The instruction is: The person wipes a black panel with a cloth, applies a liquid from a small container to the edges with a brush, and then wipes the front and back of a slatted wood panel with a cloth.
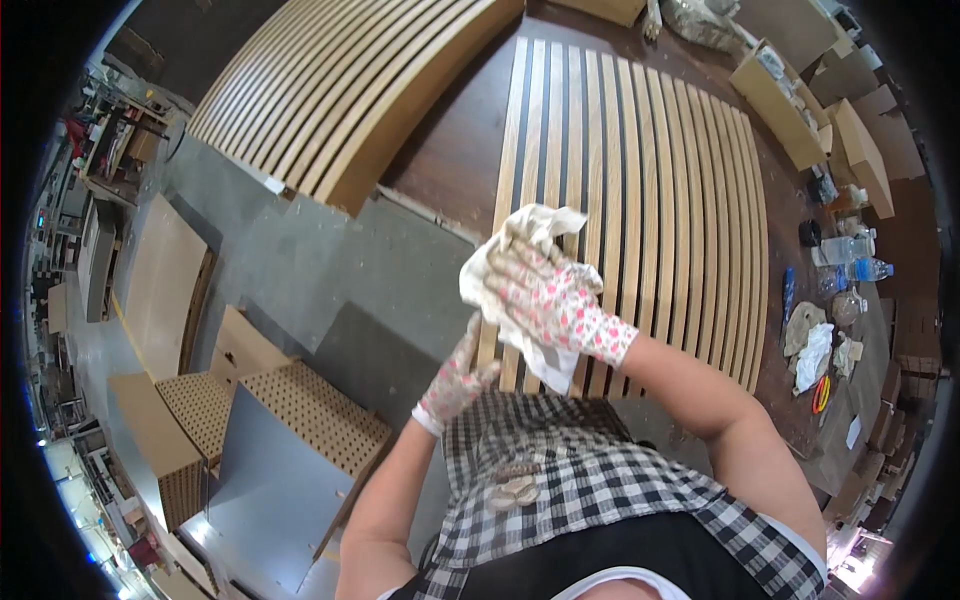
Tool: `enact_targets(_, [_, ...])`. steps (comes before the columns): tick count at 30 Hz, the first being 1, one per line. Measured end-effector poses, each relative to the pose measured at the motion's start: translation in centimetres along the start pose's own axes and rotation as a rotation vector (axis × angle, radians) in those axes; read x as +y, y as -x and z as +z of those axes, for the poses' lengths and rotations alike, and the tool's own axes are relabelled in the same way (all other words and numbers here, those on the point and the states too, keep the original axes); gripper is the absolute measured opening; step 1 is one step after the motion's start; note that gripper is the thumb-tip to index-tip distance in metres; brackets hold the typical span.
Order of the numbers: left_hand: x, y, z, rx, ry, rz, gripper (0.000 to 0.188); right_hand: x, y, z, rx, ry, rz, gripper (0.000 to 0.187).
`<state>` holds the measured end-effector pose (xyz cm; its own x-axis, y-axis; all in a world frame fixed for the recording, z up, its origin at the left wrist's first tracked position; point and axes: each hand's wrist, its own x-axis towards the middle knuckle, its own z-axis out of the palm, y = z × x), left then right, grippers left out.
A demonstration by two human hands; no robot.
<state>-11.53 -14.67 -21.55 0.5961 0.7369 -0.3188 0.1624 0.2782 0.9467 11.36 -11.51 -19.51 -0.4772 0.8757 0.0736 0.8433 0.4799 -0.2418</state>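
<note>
Along the table's [430,155] near edge lies the slatted panel [650,210]; over its near-left corner, the right hand [545,297] presses a white cloth [548,362] open-palmed, apparently wiping. The left hand [456,385] meets the edge (whether gripping, I cannot tell). Next calls for even pressure along the slats.

The person's right hand [545,297] hides the middle of the white cloth [545,222], which itself covers part of a slatted panel [667,200], while the view's upper edge cuts off a second slatted piece [330,92] and the small items [76,132] at the far left are too blurred to tell.
</note>
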Motion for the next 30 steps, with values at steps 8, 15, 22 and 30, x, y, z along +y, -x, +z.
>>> enact_targets(8, [0.6, 0.8, -0.3, -0.012, -0.250, 0.015, 0.084, 22.9, -17.9, -5.3, -0.013, 0.483, 0.250, 0.053])
enact_targets(15, [2.1, 1.0, -0.5, 0.019, 0.004, -0.163, 0.080, 16.6, -16.3, -6.1, -0.018, 0.349, 0.111, 0.082])
enact_targets(22, [1.1, 0.6, -0.1, 0.003, -0.007, -0.103, 0.081, 19.6, -16.8, -5.8, -0.210, 0.585, 0.067, 0.064])
enact_targets(30, [1.2, 1.4, 0.5, 0.129, 0.108, -0.184, 0.077, 2.5, -6.6, -2.7, -0.207, 0.234, -0.167, 0.066])
